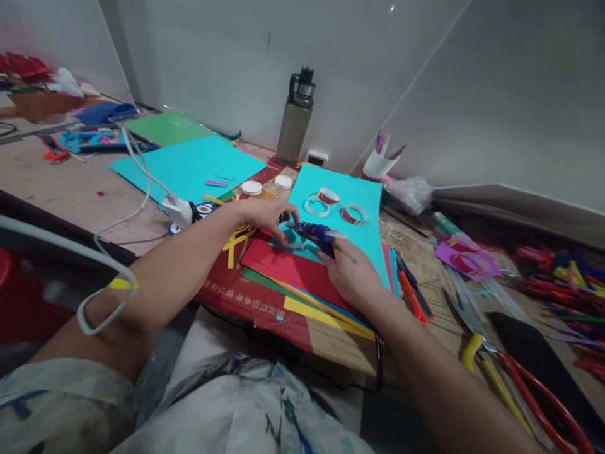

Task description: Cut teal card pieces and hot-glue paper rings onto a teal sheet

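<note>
My right hand (347, 265) is wrapped round a blue hot glue gun (321, 234), whose dark nozzle points left. The nozzle tip is at a pale paper ring (297, 244) on the blue paper sheet (357, 183). My left hand (271, 217) curls over that ring from the left, with thumb and fingers closed on its edge. Whether the nozzle touches the paper I cannot tell. Beyond the glue gun lie further paper rings, white and red: one (354, 215) at the right and two overlapping ones (328, 196) beside it.
Yellow paper strips (231, 252) lie by my left wrist. A grey bottle (293, 123) stands at the wall. At the right are a box cutter (414, 293), scissors (543, 378) and a black phone (534, 353). A white cable (146, 183) loops across the left side.
</note>
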The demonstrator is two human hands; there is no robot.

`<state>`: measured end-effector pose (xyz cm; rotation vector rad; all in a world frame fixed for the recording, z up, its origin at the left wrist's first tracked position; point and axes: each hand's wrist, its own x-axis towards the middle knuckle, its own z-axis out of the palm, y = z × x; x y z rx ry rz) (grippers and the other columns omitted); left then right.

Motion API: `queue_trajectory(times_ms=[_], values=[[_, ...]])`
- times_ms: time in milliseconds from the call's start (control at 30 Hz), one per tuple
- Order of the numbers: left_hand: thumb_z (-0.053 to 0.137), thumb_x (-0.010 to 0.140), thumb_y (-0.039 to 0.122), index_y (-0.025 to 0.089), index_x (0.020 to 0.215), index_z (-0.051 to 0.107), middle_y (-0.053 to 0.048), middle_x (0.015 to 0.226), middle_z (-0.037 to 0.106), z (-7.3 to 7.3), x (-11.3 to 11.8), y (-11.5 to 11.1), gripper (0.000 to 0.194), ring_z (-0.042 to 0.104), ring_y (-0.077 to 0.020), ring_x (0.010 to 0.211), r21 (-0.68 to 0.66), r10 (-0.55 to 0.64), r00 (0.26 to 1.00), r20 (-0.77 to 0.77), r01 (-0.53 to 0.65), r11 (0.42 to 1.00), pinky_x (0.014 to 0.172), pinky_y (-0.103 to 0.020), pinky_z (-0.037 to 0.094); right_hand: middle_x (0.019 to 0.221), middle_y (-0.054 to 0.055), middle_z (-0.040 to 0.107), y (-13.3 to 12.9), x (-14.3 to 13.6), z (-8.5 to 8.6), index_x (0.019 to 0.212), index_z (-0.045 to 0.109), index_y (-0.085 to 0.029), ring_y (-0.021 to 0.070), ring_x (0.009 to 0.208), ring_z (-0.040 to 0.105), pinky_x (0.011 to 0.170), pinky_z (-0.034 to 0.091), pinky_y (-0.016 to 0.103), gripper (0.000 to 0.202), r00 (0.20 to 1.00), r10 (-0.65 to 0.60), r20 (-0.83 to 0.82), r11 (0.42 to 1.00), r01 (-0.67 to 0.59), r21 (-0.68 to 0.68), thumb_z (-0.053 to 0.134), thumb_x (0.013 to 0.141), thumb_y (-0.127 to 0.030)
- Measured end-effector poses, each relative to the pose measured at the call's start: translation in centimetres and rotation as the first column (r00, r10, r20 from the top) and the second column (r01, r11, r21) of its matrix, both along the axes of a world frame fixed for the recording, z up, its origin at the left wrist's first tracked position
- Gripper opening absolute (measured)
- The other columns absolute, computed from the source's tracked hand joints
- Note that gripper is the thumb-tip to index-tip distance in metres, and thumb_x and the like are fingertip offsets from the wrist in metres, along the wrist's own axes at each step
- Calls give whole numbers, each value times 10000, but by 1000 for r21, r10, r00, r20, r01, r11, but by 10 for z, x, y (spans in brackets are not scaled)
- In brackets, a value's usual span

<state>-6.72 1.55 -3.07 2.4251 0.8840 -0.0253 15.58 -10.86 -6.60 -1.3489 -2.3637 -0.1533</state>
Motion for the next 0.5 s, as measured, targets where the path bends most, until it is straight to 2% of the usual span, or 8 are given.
queue_trajectory(times_ms=[233, 500], values=[[742, 591, 558, 222, 1215, 574, -54, 1061, 599, 1, 0, 1, 729, 547, -177, 878, 10, -17, 1000, -15, 17, 1000, 700, -246, 370, 960, 146, 650, -1, 8, -5, 1028, 590, -141, 263, 968, 620, 809, 528, 383, 218, 1000, -17, 13, 999, 17, 38, 425, 918, -230], [748, 593, 533, 190, 1225, 570, -73, 1107, 598, 2, 1, -1, 741, 552, -179, 884, -2, -17, 1000, -26, 17, 1000, 709, -244, 382, 993, 133, 650, -6, 10, -5, 1126, 544, -144, 243, 952, 633, 805, 524, 358, 257, 996, -59, -69, 998, 60, 3, 442, 915, -249]])
